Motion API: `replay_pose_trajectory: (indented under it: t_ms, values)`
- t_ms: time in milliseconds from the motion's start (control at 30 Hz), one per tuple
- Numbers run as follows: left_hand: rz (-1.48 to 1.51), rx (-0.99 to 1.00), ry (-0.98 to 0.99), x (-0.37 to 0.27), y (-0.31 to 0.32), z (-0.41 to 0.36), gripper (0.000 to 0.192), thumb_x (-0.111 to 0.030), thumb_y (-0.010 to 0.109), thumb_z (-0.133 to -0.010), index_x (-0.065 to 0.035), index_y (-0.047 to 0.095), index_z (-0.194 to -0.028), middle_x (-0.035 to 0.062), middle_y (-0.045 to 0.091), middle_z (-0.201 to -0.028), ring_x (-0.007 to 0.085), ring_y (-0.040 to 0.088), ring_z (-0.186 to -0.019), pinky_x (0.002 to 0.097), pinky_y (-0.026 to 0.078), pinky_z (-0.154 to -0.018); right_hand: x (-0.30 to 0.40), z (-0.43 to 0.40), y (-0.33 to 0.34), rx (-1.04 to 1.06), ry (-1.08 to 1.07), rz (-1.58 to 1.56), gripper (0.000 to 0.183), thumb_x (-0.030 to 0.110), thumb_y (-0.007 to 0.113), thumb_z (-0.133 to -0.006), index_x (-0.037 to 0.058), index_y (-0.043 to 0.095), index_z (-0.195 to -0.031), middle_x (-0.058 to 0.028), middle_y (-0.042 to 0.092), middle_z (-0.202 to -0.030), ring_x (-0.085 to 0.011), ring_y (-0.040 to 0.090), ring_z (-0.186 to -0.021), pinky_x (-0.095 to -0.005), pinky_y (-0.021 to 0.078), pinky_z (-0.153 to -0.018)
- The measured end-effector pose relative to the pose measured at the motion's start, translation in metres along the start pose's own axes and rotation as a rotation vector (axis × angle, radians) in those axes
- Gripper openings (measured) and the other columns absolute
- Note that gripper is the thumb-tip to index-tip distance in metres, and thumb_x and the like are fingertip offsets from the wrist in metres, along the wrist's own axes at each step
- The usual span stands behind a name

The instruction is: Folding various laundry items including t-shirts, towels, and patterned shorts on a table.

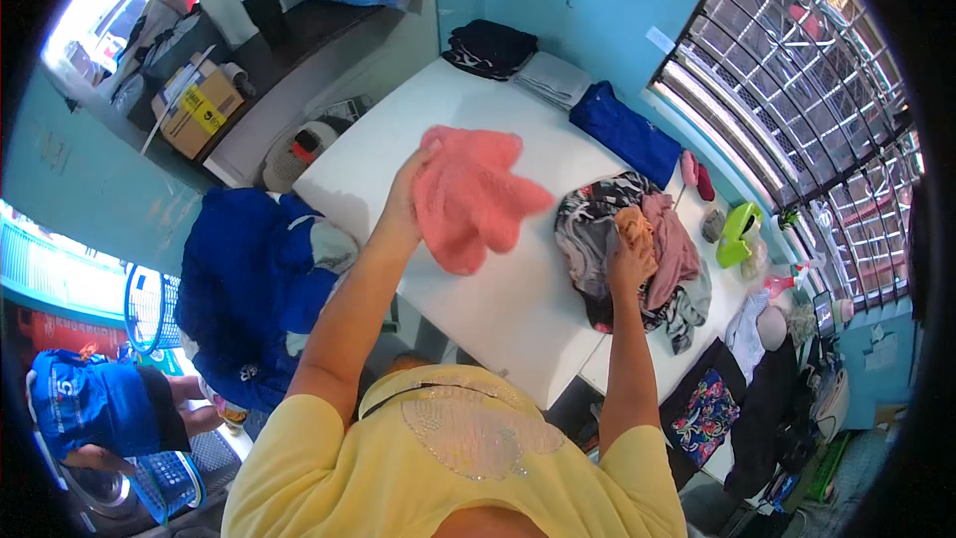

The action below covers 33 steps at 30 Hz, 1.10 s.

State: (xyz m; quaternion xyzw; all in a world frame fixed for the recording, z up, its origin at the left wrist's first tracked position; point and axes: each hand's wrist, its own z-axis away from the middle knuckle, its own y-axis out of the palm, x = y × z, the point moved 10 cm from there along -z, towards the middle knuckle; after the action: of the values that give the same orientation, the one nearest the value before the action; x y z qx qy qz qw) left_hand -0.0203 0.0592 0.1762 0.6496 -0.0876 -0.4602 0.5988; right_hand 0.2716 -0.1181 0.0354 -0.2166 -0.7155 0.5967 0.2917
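Observation:
A bunched coral-pink cloth (478, 194) hangs over the white table, held at its left edge by my left hand (414, 179). To the right, a pile of mixed clothes (590, 239), grey and black patterned, lies on the table top (515, 336). My right hand (633, 265) is on that pile, gripping a small orange cloth (633, 226). A dusty-pink garment (666, 254) lies just right of this hand. Folded black clothes (491, 48), folded grey-white cloths (553, 80) and a folded blue garment (624, 133) line the table's far edge.
A heap of blue clothes (239, 291) stands left of the table. Rolled pink and red cloths (696, 174) and a lime-green plastic object (739, 235) sit by the barred window. More garments (702, 411) lie at right. At lower left another person in a blue shirt (97, 403) bends near baskets.

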Motion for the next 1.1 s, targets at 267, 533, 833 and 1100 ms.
replay_pose_trajectory:
  t_ms: [267,533,833,1100]
  values:
    - [-0.117,0.138,-0.136,0.071,0.003,-0.009,0.044,-0.012,0.049,-0.08,0.0,0.038,-0.121,0.0123,0.051,-0.113,0.0238,0.05,-0.105,0.0347,0.04,-0.091,0.165,0.031,-0.038,1.086,-0.014,-2.071,0.067,0.053,0.038,-0.085,0.0017,0.033,-0.128,-0.0143,0.04,-0.128,-0.0237,0.043,-0.114,-0.0349,0.0364,-0.095]
    - [-0.094,0.277,-0.22,0.034,-0.03,-0.016,0.048,-0.036,0.044,-0.086,-0.0028,0.043,-0.12,0.0098,0.051,-0.117,0.0233,0.048,-0.109,0.0366,0.038,-0.094,0.204,-0.013,-0.09,0.735,-0.327,-1.692,0.014,0.018,0.057,-0.083,0.004,0.056,-0.086,-0.0009,0.057,-0.082,-0.01,0.052,-0.078,-0.022,0.0422,-0.069]
    - [-0.453,0.084,0.141,-0.059,-0.033,-0.062,0.019,-0.003,0.048,-0.08,-0.0052,0.052,-0.099,0.0015,0.056,-0.089,0.0095,0.054,-0.087,0.0235,0.044,-0.078,0.245,-0.053,-0.162,0.371,-0.564,-0.847,0.023,0.024,0.065,-0.074,0.0058,0.059,-0.086,-0.0083,0.059,-0.07,-0.0169,0.055,-0.067,-0.027,0.0433,-0.063]
    - [-1.1,0.223,0.374,-0.134,0.025,-0.06,0.014,0.0,0.048,-0.078,-0.0042,0.053,-0.09,0.0005,0.055,-0.084,0.0057,0.05,-0.078,0.0193,0.037,-0.072,0.241,-0.057,-0.212,0.3,-0.773,-0.442,0.03,0.021,0.066,-0.066,0.0006,0.059,-0.086,-0.0121,0.058,-0.074,-0.0223,0.057,-0.07,-0.0319,0.0431,-0.063]
